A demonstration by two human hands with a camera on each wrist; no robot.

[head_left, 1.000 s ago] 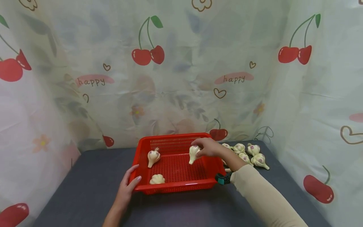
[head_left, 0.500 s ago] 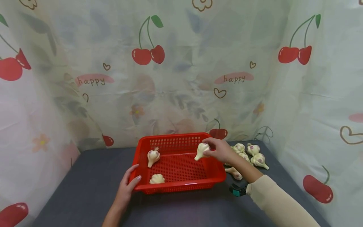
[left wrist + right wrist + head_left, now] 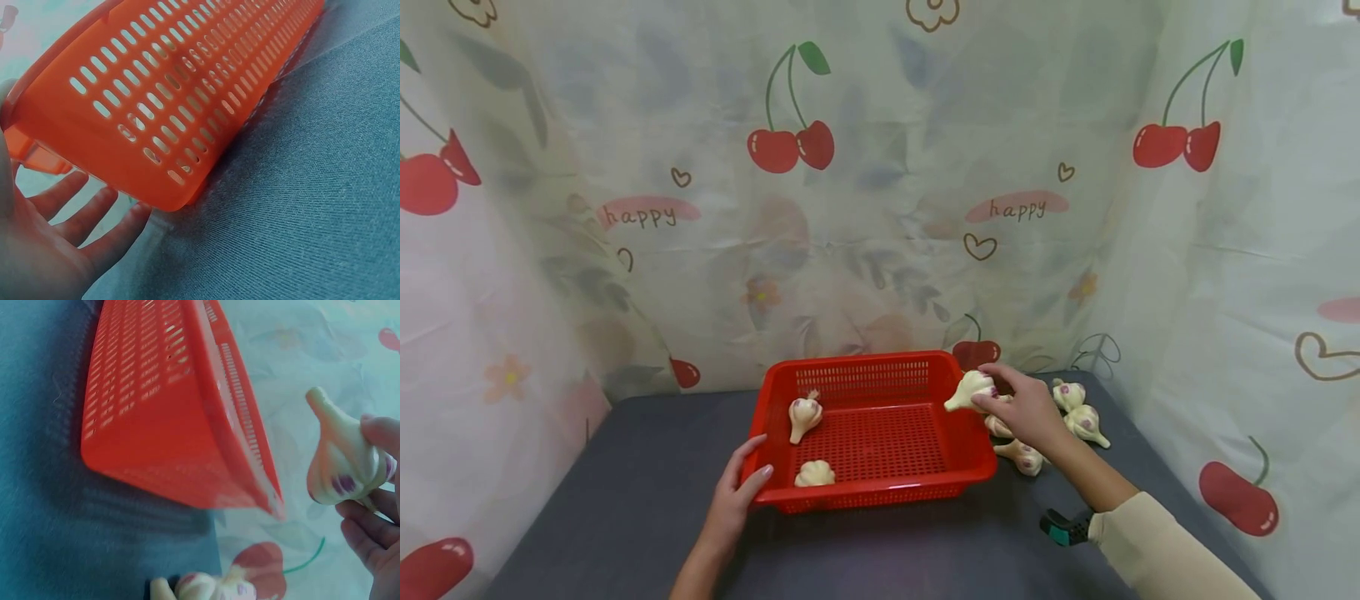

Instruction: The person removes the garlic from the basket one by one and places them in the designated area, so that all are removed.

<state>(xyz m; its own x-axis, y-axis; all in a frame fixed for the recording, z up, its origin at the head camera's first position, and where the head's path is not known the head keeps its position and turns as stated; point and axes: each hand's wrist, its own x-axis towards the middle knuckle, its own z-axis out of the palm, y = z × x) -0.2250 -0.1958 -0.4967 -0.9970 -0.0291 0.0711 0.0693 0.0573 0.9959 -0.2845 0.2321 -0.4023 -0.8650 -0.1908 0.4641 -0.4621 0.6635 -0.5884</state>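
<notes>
Red basket (image 3: 876, 485): plastic, slotted sides, upright on dark table (image 3: 662, 483), left hand (image 3: 739, 483) gripping its left end. Two garlic bulbs (image 3: 806, 417) inside, toward left. Held bulb (image 3: 970, 390): off-white, purple patches, pinched by right hand (image 3: 1024, 407), raised near basket's right end, stem pointing left.

Cream long right sleeve (image 3: 1165, 546), black wristband (image 3: 1078, 528) with teal panel (image 3: 1059, 535), bare fingers (image 3: 117, 236)

Stretches as a dark table (image 3: 662, 483) beneath a red basket (image 3: 880, 487); to the basket's right, carries several garlic bulbs (image 3: 1085, 423), including one just beside its near right corner.
</notes>
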